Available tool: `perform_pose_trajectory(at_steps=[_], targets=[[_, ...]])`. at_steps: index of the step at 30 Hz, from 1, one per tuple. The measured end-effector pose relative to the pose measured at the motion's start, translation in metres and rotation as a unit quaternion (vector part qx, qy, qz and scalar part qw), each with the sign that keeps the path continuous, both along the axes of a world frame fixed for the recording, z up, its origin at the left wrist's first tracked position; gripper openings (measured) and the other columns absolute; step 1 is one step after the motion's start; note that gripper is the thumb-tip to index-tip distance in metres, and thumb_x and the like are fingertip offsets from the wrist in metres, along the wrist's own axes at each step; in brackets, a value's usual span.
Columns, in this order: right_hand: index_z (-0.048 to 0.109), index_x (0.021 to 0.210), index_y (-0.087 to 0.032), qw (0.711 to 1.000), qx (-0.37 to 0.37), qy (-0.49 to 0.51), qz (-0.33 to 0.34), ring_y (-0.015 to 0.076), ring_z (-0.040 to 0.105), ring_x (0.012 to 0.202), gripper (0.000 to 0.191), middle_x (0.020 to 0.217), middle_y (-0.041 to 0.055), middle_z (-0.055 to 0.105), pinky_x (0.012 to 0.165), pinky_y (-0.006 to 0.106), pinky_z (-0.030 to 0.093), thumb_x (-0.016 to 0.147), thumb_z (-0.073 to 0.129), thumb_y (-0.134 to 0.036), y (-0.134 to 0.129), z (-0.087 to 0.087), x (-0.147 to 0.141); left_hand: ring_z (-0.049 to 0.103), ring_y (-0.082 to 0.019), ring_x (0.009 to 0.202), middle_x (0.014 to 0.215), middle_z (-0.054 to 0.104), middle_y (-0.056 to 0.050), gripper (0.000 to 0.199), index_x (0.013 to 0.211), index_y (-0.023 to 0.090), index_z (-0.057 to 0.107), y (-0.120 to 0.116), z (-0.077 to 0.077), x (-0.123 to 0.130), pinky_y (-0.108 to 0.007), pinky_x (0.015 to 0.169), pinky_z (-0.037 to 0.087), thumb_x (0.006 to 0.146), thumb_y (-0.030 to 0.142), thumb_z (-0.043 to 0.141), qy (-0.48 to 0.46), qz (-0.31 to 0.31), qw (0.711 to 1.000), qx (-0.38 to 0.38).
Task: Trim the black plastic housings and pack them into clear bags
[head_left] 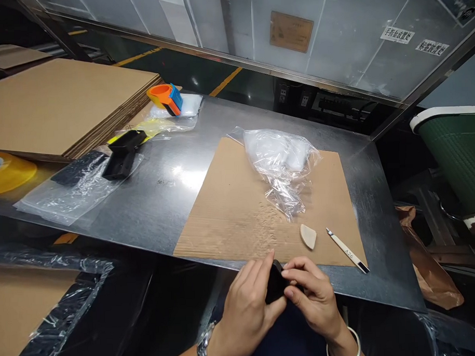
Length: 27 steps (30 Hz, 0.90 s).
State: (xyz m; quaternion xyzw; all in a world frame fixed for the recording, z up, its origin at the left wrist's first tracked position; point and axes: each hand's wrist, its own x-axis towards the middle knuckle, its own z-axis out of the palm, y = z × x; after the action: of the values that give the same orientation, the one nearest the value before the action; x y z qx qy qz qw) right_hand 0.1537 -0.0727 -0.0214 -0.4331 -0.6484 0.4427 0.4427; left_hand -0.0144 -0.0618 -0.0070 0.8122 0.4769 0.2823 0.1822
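A small black plastic part (276,284) is between my two hands, just off the table's front edge. My left hand (251,297) is closed around its left side, and the palm hides much of it. With bent fingers and thumb, my right hand (312,292) pinches its right edge. Beyond them on the cardboard sheet (215,210) lies a beige wedge-shaped pad (308,237). To its right rests a white pen-like craft knife (347,250), marked A26. Farther back sits a crumpled clear plastic bag (279,156) with something white inside.
Black trays (123,153) lie on plastic bags at the table's left. Behind them stands an orange and blue tape dispenser (166,99) near a stack of cardboard (71,106). A yellow tape roll (9,173) is far left; a green bin (453,160) stands right.
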Motion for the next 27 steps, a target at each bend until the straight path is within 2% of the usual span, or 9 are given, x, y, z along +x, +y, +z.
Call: perform_pose_trajectory(at_steps=[7, 11, 15, 17, 19, 22, 24, 25, 27], targets=[[0.061, 0.089, -0.023, 1.000, -0.002, 0.009, -0.016, 0.0144, 0.055, 0.084, 0.012, 0.093, 0.0042, 0.054, 0.070, 0.025, 0.046, 0.080, 0.059, -0.015, -0.001, 0.000, -0.001, 0.059, -0.024, 0.085, 0.096, 0.062, -0.013, 0.059, 0.130, 0.010, 0.034, -0.002, -0.002, 0.002, -0.039, 0.075, 0.052, 0.077, 0.022, 0.058, -0.015, 0.000, 1.000, -0.015], [0.055, 0.101, -0.022, 0.999, -0.035, 0.021, -0.034, 0.0180, 0.056, 0.095, 0.021, 0.109, 0.0096, 0.054, 0.072, 0.026, 0.049, 0.080, 0.057, -0.020, -0.002, -0.005, -0.005, 0.058, -0.025, 0.089, 0.100, 0.060, -0.014, 0.067, 0.137, 0.013, 0.023, -0.005, -0.005, 0.008, -0.041, 0.077, 0.051, 0.080, 0.026, 0.056, -0.024, -0.011, 0.998, -0.050], [0.056, 0.090, -0.021, 0.996, -0.059, 0.030, -0.065, 0.0201, 0.056, 0.104, 0.008, 0.111, 0.0099, 0.059, 0.083, 0.031, 0.049, 0.082, 0.054, -0.021, 0.002, -0.010, -0.003, 0.053, -0.027, 0.106, 0.117, 0.056, -0.015, 0.071, 0.141, 0.019, 0.019, 0.000, -0.005, 0.004, -0.045, 0.090, 0.046, 0.081, 0.028, 0.055, -0.077, -0.033, 0.986, -0.141], [0.057, 0.088, -0.020, 0.992, -0.080, 0.050, -0.084, 0.0192, 0.059, 0.100, 0.006, 0.107, 0.0095, 0.063, 0.081, 0.031, 0.050, 0.083, 0.054, -0.022, 0.005, -0.010, 0.000, 0.050, -0.026, 0.113, 0.126, 0.052, -0.013, 0.067, 0.139, 0.022, 0.026, 0.007, -0.004, -0.002, -0.045, 0.095, 0.041, 0.080, 0.030, 0.057, -0.145, -0.053, 0.958, -0.241], [0.058, 0.088, -0.020, 0.988, -0.095, 0.068, -0.100, 0.0187, 0.061, 0.097, 0.006, 0.104, 0.0086, 0.065, 0.080, 0.030, 0.051, 0.084, 0.054, -0.022, 0.009, -0.009, 0.003, 0.055, -0.025, 0.107, 0.121, 0.057, -0.012, 0.059, 0.134, 0.022, 0.037, 0.016, -0.003, -0.008, -0.042, 0.093, 0.043, 0.080, 0.032, 0.057, -0.245, -0.076, 0.889, -0.380], [0.060, 0.091, -0.020, 0.985, -0.103, 0.073, -0.115, 0.0201, 0.062, 0.097, 0.009, 0.104, 0.0091, 0.066, 0.080, 0.033, 0.052, 0.084, 0.055, -0.023, 0.011, -0.006, 0.004, 0.065, -0.021, 0.080, 0.093, 0.067, -0.010, 0.040, 0.117, 0.016, 0.051, 0.022, -0.005, -0.008, -0.034, 0.074, 0.050, 0.082, 0.037, 0.053, -0.400, -0.113, 0.697, -0.585], [0.060, 0.092, -0.019, 0.986, -0.102, 0.070, -0.116, 0.0208, 0.063, 0.096, 0.010, 0.104, 0.0099, 0.067, 0.079, 0.033, 0.052, 0.083, 0.056, -0.024, 0.011, -0.004, 0.003, 0.066, -0.019, 0.064, 0.080, 0.067, -0.010, 0.037, 0.105, 0.014, 0.054, 0.019, -0.009, -0.001, -0.031, 0.061, 0.050, 0.084, 0.044, 0.047, -0.474, -0.110, 0.577, -0.656], [0.059, 0.090, -0.019, 0.986, -0.101, 0.069, -0.115, 0.0206, 0.063, 0.095, 0.009, 0.103, 0.0099, 0.067, 0.078, 0.033, 0.052, 0.083, 0.056, -0.025, 0.011, -0.004, 0.001, 0.065, -0.018, 0.056, 0.076, 0.066, -0.010, 0.039, 0.101, 0.013, 0.054, 0.016, -0.011, 0.003, -0.029, 0.056, 0.049, 0.085, 0.048, 0.043, -0.500, -0.093, 0.536, -0.674], [0.056, 0.082, -0.019, 0.987, -0.097, 0.057, -0.112, 0.0199, 0.064, 0.092, 0.008, 0.100, 0.0093, 0.068, 0.076, 0.031, 0.053, 0.083, 0.057, -0.027, 0.012, -0.005, 0.000, 0.062, -0.017, 0.048, 0.069, 0.064, -0.009, 0.046, 0.092, 0.012, 0.055, 0.009, -0.015, 0.010, -0.026, 0.048, 0.047, 0.086, 0.054, 0.036, -0.526, -0.048, 0.495, -0.690]])
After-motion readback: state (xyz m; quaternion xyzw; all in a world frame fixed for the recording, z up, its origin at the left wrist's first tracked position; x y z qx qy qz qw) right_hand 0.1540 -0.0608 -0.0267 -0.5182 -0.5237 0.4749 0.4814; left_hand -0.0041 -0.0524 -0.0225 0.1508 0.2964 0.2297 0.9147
